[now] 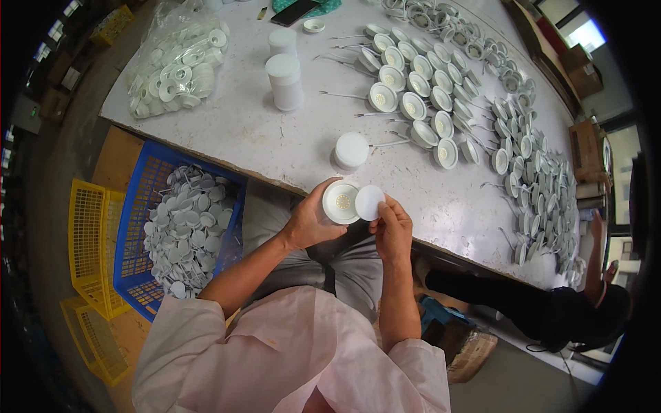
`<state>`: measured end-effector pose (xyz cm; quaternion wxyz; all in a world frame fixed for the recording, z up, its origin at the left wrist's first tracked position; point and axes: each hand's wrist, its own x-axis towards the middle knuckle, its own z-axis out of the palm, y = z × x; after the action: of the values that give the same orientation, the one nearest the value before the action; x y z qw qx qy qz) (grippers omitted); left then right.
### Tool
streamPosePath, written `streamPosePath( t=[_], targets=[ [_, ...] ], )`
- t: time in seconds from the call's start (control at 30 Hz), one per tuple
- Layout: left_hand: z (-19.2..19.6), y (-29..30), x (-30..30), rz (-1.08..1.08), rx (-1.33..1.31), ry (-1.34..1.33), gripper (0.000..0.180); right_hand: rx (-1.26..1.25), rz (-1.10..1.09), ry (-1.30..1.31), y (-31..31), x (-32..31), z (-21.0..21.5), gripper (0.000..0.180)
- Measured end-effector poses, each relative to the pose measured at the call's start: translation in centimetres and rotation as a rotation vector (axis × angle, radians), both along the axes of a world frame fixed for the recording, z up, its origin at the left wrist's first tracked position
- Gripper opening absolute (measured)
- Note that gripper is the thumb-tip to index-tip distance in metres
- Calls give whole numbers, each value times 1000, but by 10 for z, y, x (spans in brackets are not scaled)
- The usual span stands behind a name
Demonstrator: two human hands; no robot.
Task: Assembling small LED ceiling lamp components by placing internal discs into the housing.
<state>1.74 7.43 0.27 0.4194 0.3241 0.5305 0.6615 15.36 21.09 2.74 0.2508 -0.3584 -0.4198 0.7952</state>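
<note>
Just over the table's near edge, my left hand (303, 224) is closed around a round white downlight (330, 202), its dotted yellow LED board facing up. My right hand (394, 230) pinches a flat white disc cover (370, 202) by its right side. The disc overlaps the right part of the downlight's rim; whether they touch I cannot tell. A short stack of white discs (352, 151) stands on the table right beyond my hands. Two more white stacks, a near one (285, 84) and a far one (281, 42), stand further back.
Rows of wired downlights (418, 84) cover the table's (234, 131) right side. A clear bag of white rings (175, 72) lies far left, a phone (296, 12) at the back. Left of my legs, a blue crate (138, 237) holds many grey-white discs. Another person (558, 316) is at right.
</note>
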Motion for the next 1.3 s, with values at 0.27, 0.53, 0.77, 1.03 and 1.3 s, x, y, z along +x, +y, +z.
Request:
streamPosePath(
  t=[0.27,0.53,0.77,1.03,1.3],
  targets=[
    [0,5,7,94,-5,-25,81,62,33,-107,-17,-11,-5,29],
    [5,4,5,53,-42,-29,72,-7,38,-91,-26,-17,1,30],
    [6,8,9,173,-64,19,59,-7,47,-131,-29,-21,-5,32],
    [3,8,9,284,-122,191,50,25,71,-138,-31,-25,-7,33],
    [4,8,9,305,-143,199,46,34,77,-140,-31,-27,-7,34]
  ],
)
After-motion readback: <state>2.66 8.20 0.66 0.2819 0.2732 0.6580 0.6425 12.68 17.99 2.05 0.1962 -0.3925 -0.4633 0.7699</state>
